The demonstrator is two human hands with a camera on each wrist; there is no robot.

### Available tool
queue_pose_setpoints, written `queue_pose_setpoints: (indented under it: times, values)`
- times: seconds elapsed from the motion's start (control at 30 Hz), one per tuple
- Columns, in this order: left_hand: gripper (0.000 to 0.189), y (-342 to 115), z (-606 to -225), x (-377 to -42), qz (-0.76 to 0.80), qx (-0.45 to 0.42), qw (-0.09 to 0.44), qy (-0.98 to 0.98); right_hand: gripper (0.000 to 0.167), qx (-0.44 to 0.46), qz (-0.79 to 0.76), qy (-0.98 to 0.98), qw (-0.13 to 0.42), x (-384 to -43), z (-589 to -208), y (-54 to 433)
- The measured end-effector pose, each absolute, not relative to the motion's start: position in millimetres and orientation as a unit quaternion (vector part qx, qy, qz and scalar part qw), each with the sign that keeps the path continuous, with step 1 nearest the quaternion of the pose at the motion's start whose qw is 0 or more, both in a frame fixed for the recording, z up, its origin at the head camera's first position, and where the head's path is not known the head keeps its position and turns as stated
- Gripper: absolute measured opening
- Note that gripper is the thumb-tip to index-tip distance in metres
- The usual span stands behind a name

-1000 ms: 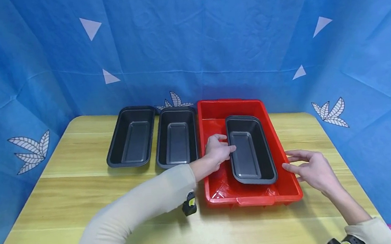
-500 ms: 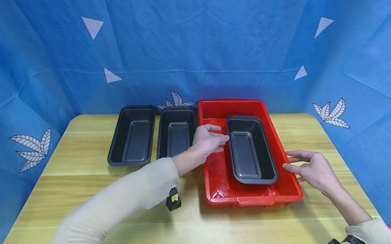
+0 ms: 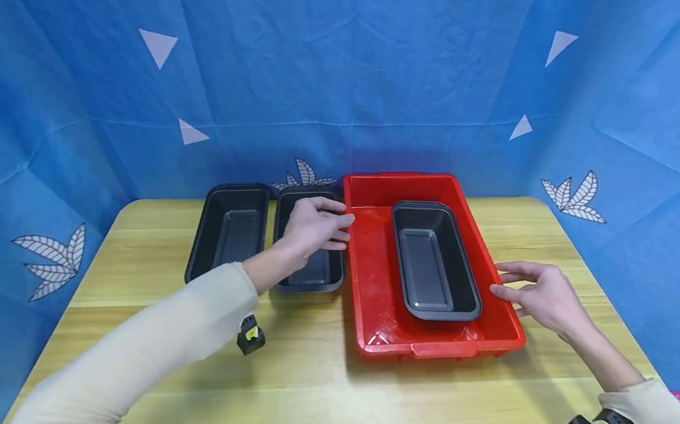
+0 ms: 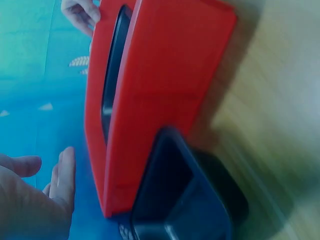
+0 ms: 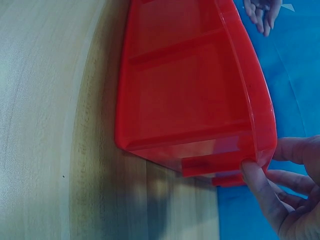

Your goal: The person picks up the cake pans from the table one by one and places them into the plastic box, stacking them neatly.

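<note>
My left hand (image 3: 315, 228) hangs with loosely spread fingers over the middle black loaf pan (image 3: 318, 271), touching nothing; its fingertips come near the red tray's left rim. The left wrist view shows that hand (image 4: 37, 200) beside the tray and the pan (image 4: 175, 210). My right hand (image 3: 543, 289) pinches the right rim of the red tray (image 3: 387, 333), thumb on one side and fingers on the other. Inside the tray, toward its right side, lies another black loaf pan (image 3: 427, 272). The right wrist view shows the right hand (image 5: 295, 185) at the tray's rim (image 5: 265, 115).
A further black loaf pan (image 3: 230, 229) stands at the left, partly hidden by the left forearm. Everything rests on a light wooden table (image 3: 313, 406). Blue patterned cloth (image 3: 360, 61) hangs around its back and sides.
The left hand has moved left, away from the pan in the tray, and is now over the middle pan. The right hand and the tray stay where they were.
</note>
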State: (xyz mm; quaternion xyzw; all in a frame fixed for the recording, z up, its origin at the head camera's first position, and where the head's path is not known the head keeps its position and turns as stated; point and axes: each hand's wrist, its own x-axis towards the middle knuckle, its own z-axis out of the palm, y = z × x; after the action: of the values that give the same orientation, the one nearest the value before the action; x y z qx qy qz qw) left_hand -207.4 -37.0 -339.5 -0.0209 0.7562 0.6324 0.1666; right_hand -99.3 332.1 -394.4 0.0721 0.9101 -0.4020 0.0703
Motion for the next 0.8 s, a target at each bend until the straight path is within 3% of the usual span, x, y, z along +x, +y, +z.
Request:
queue_pose_setpoints:
  times: [0.8]
  values:
    - [0.044, -155, -327, -230, 0.558, -0.012, 0.082, 0.826, 0.062, 0.074, -0.404, 0.909, 0.073, -99, -394, 332]
